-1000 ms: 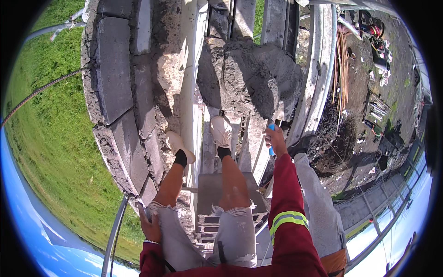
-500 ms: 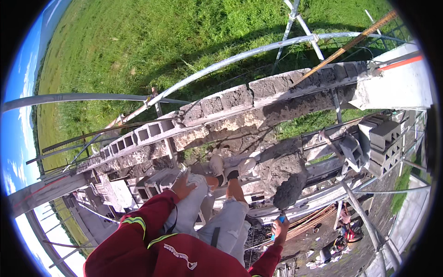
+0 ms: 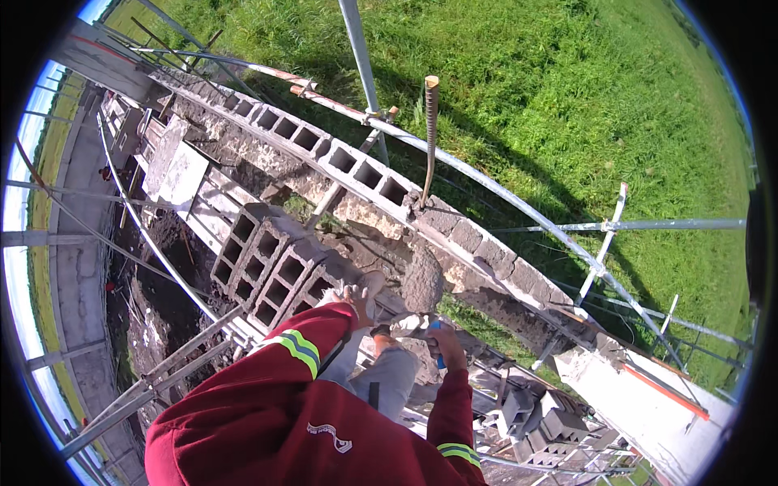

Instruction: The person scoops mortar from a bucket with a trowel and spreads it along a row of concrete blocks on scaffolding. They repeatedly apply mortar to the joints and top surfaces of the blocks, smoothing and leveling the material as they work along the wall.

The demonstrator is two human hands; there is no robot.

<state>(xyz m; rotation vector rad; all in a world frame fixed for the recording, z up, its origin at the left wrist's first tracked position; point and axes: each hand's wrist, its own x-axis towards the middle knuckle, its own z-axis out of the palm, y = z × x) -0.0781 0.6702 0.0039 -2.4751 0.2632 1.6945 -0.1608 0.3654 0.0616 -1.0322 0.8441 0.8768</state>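
Note:
My right hand (image 3: 448, 347) grips the blue handle of a trowel (image 3: 438, 334). Its blade is covered by a heap of wet grey mortar (image 3: 423, 279), held up beside the wall. My left hand (image 3: 352, 300) is open, its fingers spread at my bent knee, close to a group of hollow concrete blocks (image 3: 279, 263). Whether it touches a block I cannot tell. Across from me runs the block wall (image 3: 324, 154), with open cells showing on the left and mortar-filled tops on the right. A ribbed steel bar (image 3: 430, 138) rises out of it.
Scaffold pipes (image 3: 519, 206) cross beyond the wall, above grass (image 3: 551, 105). More concrete blocks (image 3: 543, 425) are stacked at lower right. A pale board (image 3: 183, 180) lies on the planks at left. A white concrete beam (image 3: 648, 405) stands at the right end.
The view has swung toward the left part of the wall. My right hand has carried the mortar-loaded trowel from the right side up to the wall. My left hand stays by my knee.

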